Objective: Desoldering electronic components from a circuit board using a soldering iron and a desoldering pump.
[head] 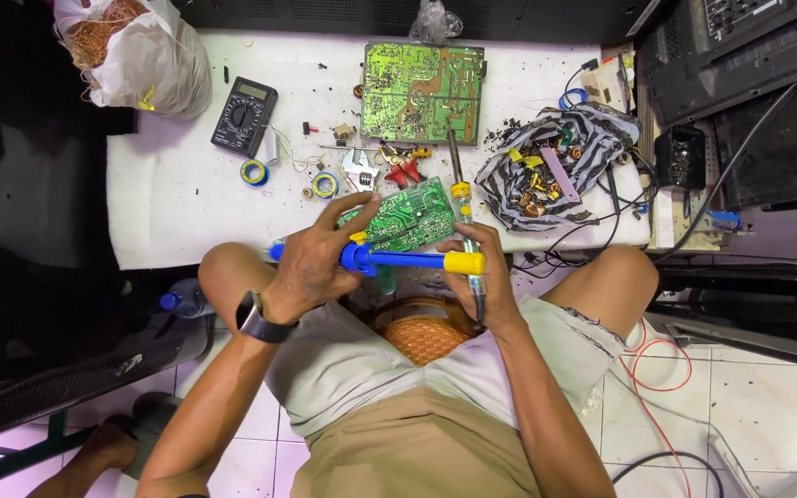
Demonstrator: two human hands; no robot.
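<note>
A person sits at a white table [177, 184], seen from above. At the table's far edge lies a big green board [422, 92]. In the far left corner stands a plastic bag [154, 65] with copper wire inside. On the right side there is a striped cloth [592, 138] holding small parts, and beside it dark cables. A black multimeter [243, 115] lies between the bag and the big board. Near the middle of the table are red pliers [403, 171], a small wrench [359, 169] and two rolls of tape [254, 172].

At the near edge of the table, over the person's lap, is a small green board [398, 219], held tilted. The left hand [317, 260] grips it from the left side, with fingers curled over its top edge; a black watch [255, 320] is on this wrist. A blue pump [389, 262] with a yellow end lies across below the small board, touching the left hand. The right hand [480, 267] is closed around a soldering iron [462, 198], whose yellow collar is just beside the right edge of the small board.
</note>
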